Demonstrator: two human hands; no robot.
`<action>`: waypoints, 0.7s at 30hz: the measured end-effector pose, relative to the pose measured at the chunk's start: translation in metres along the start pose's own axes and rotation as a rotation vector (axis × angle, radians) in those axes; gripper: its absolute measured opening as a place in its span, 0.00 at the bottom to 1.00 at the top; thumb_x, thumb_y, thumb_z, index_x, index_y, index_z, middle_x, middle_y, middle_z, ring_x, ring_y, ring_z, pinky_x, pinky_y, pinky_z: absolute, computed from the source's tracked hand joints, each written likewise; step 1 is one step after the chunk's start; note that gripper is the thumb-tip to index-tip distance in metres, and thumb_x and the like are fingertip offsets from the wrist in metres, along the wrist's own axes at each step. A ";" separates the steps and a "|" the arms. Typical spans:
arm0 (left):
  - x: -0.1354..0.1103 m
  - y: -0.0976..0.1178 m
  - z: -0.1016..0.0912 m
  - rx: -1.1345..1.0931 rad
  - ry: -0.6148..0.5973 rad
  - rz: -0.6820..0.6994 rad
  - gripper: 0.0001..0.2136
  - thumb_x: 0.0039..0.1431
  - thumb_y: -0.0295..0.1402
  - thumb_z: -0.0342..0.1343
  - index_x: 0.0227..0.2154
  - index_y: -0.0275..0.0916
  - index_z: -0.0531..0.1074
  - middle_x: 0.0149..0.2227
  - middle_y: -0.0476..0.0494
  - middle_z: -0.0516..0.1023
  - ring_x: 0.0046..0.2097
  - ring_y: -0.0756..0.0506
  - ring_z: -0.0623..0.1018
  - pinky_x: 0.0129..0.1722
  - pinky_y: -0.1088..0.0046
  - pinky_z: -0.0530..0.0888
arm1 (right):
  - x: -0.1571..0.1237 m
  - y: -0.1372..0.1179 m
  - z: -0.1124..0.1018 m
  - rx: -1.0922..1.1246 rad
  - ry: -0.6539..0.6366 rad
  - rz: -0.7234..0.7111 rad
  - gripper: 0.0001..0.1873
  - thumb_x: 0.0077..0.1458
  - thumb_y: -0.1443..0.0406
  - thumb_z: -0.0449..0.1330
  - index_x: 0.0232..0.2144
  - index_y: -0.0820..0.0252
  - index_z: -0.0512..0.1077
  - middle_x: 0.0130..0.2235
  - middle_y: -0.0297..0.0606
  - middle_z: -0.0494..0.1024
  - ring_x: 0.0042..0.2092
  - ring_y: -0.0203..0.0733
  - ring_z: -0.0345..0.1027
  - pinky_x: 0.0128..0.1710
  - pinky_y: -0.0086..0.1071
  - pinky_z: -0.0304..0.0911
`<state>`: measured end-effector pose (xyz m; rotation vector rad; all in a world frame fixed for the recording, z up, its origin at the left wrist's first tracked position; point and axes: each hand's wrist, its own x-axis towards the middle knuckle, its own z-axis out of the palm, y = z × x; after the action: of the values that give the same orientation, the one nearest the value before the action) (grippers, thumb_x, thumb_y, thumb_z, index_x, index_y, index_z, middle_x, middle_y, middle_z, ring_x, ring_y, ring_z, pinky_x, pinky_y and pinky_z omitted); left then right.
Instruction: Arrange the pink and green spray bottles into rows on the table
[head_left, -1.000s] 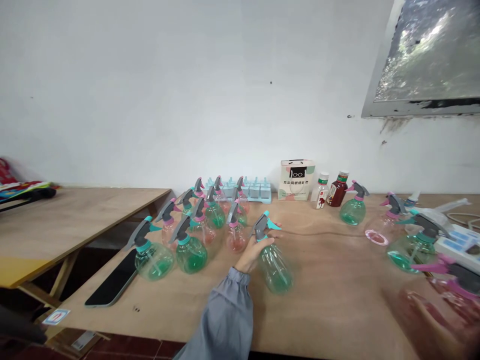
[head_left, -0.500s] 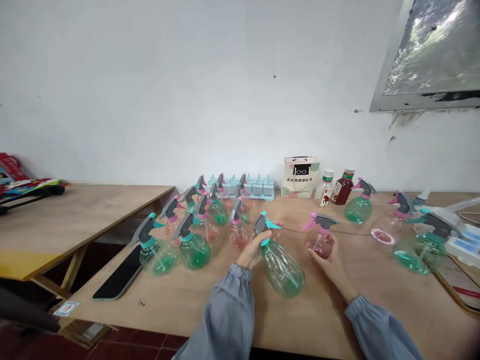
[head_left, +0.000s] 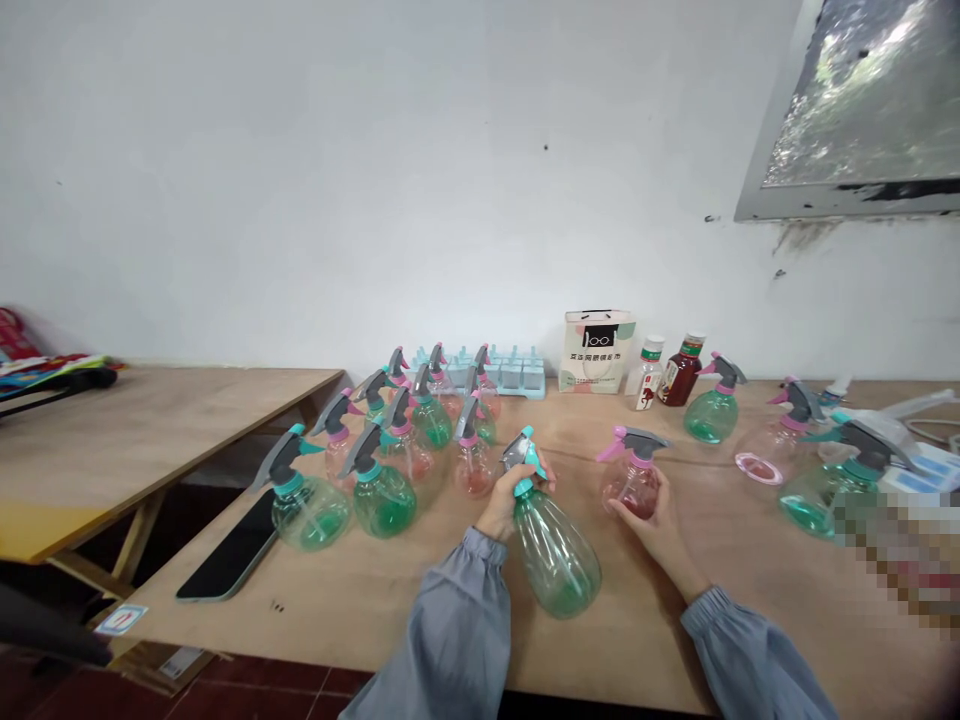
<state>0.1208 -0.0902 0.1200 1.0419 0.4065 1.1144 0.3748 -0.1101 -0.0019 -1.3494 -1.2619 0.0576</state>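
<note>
A rounded, ribbed, translucent green plastic spray bottle (head_left: 556,560) with a grey-and-teal trigger head tilts above the front of the brown wooden table (head_left: 337,620); whether its base touches the surface cannot be told. The left hand (head_left: 510,500) is clamped around its neck, fingers at the trigger. To its right, the right hand (head_left: 661,525) clasps the body of a rounded, translucent pink plastic spray bottle (head_left: 626,490), thumb across the front. Possible faults: pressure on the teal trigger could release liquid; a turn of the left wrist could swing the green body into the pink one; a loosened right grip could let the smooth plastic slip. Leftward, a cluster of pink and green plastic spray bottles (head_left: 406,455) stands close enough to be knocked by a sideways sweep.
</note>
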 end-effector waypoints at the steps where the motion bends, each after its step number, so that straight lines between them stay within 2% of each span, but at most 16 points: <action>1: 0.001 -0.001 0.000 0.002 -0.002 -0.004 0.13 0.38 0.43 0.62 0.24 0.39 0.69 0.32 0.39 0.80 0.45 0.34 0.81 0.47 0.56 0.75 | 0.000 0.000 0.000 -0.002 -0.002 0.000 0.51 0.42 0.40 0.66 0.60 0.61 0.57 0.55 0.53 0.66 0.56 0.58 0.64 0.58 0.55 0.60; 4: 0.004 -0.006 -0.001 -0.005 0.001 -0.001 0.15 0.37 0.43 0.62 0.27 0.40 0.72 0.32 0.41 0.80 0.45 0.36 0.81 0.45 0.59 0.76 | 0.000 0.000 -0.001 -0.004 -0.008 0.010 0.51 0.42 0.40 0.66 0.60 0.61 0.57 0.56 0.53 0.66 0.57 0.58 0.64 0.58 0.55 0.60; 8: 0.006 -0.012 -0.004 0.036 0.139 0.006 0.13 0.39 0.43 0.61 0.25 0.40 0.72 0.27 0.43 0.78 0.43 0.38 0.81 0.42 0.64 0.75 | 0.000 -0.001 -0.002 0.002 -0.008 0.021 0.51 0.41 0.40 0.67 0.60 0.61 0.58 0.55 0.53 0.67 0.57 0.58 0.64 0.58 0.55 0.60; 10: 0.006 -0.015 -0.007 0.053 0.114 -0.012 0.14 0.41 0.45 0.60 0.26 0.39 0.72 0.28 0.42 0.79 0.43 0.38 0.80 0.40 0.65 0.74 | 0.001 -0.001 -0.002 0.001 -0.001 0.028 0.51 0.41 0.40 0.67 0.59 0.61 0.58 0.55 0.53 0.67 0.57 0.59 0.64 0.58 0.56 0.60; 14: 0.005 -0.020 -0.010 0.020 -0.045 0.006 0.17 0.41 0.47 0.63 0.30 0.39 0.75 0.32 0.41 0.81 0.44 0.38 0.80 0.41 0.65 0.75 | 0.001 0.000 -0.001 0.002 -0.005 0.022 0.51 0.41 0.41 0.67 0.59 0.60 0.58 0.55 0.52 0.67 0.56 0.58 0.64 0.58 0.55 0.61; 19: 0.006 -0.020 -0.008 0.031 0.123 0.026 0.14 0.41 0.44 0.64 0.25 0.39 0.73 0.28 0.42 0.80 0.43 0.38 0.81 0.42 0.65 0.75 | 0.000 -0.001 -0.002 0.001 -0.003 0.018 0.50 0.42 0.42 0.67 0.59 0.59 0.58 0.56 0.52 0.67 0.57 0.58 0.64 0.58 0.55 0.61; 21: 0.004 -0.017 -0.005 0.032 0.075 0.049 0.15 0.42 0.45 0.64 0.28 0.39 0.75 0.31 0.41 0.81 0.45 0.37 0.80 0.44 0.64 0.75 | 0.000 -0.001 -0.003 0.000 -0.012 0.023 0.50 0.42 0.42 0.67 0.60 0.60 0.58 0.56 0.52 0.67 0.57 0.58 0.64 0.58 0.55 0.60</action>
<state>0.1281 -0.0848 0.1037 1.0449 0.4614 1.1969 0.3758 -0.1123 -0.0003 -1.3657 -1.2569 0.0820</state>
